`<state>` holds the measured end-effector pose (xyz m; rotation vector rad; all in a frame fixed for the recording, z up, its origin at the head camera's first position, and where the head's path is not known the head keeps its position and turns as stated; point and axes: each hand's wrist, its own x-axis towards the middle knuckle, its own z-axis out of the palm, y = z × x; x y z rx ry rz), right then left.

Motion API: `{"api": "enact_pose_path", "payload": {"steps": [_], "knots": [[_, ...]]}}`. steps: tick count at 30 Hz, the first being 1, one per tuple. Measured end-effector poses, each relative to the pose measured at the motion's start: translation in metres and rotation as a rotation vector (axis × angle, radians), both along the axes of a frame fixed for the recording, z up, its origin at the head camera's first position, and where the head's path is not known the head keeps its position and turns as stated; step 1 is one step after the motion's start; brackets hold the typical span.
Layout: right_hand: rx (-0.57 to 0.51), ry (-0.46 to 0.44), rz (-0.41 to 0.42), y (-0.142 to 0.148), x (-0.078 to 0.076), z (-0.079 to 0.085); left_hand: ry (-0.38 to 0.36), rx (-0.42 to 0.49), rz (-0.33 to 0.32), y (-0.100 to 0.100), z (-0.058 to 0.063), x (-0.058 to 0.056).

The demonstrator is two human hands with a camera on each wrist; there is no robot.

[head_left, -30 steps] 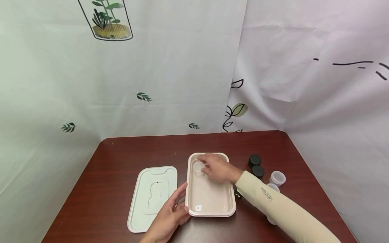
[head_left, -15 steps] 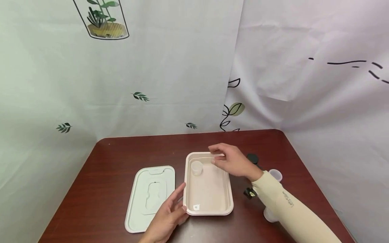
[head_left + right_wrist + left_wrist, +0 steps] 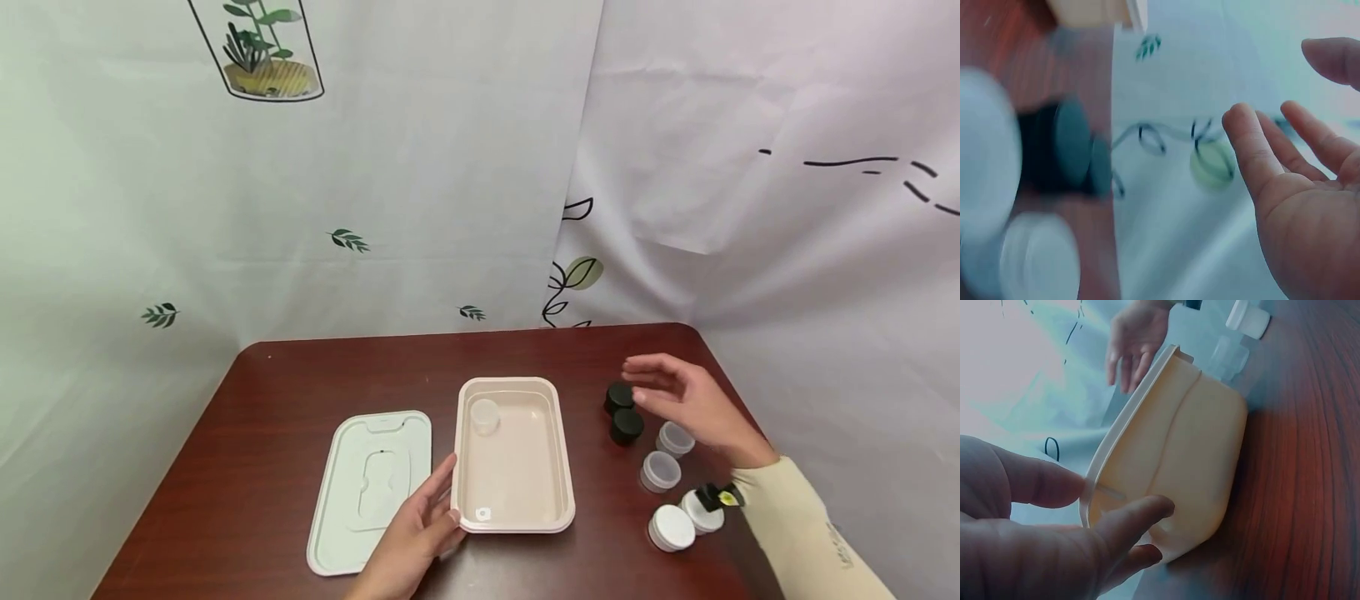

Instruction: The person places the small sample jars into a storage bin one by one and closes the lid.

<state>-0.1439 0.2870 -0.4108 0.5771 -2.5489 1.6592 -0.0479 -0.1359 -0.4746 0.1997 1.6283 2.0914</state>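
Your right hand (image 3: pixel 693 408) is empty, thumb and fingers apart, above the right side of the tabletop (image 3: pixel 600 500). Two black jars (image 3: pixel 627 426) stand one behind the other just beside its fingertips, between that hand and the cream tray (image 3: pixel 517 475), so the right looks much the better placed of your hands for them; the clear jars (image 3: pixel 661 472) stand closer to you. The tray's long axis points away from you, with a small clear cup (image 3: pixel 485 417) inside near the far left corner. Your left hand (image 3: pixel 416 533) grips the tray's near left corner between thumb and fingers, well apart from the jars
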Motion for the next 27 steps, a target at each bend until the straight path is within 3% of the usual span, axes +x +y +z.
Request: {"api": "enact_pose_path", "payload": {"steps": [6,11,21,27], "knots": [[-0.038,-0.033,-0.073,0.043,0.013,-0.016,0.005,-0.022,0.004,0.001,0.000,-0.001],[-0.002,-0.062,-0.118,0.063,0.019,-0.037,-0.028,-0.013,0.024,0.001,-0.002,-0.001],[0.113,-0.124,-0.198,0.082,0.029,-0.067,-0.100,0.054,0.056,0.000,-0.003,-0.004],[0.129,-0.191,-0.179,0.085,0.033,-0.082,-0.112,0.058,0.084,-0.002,-0.004,-0.004]]}}
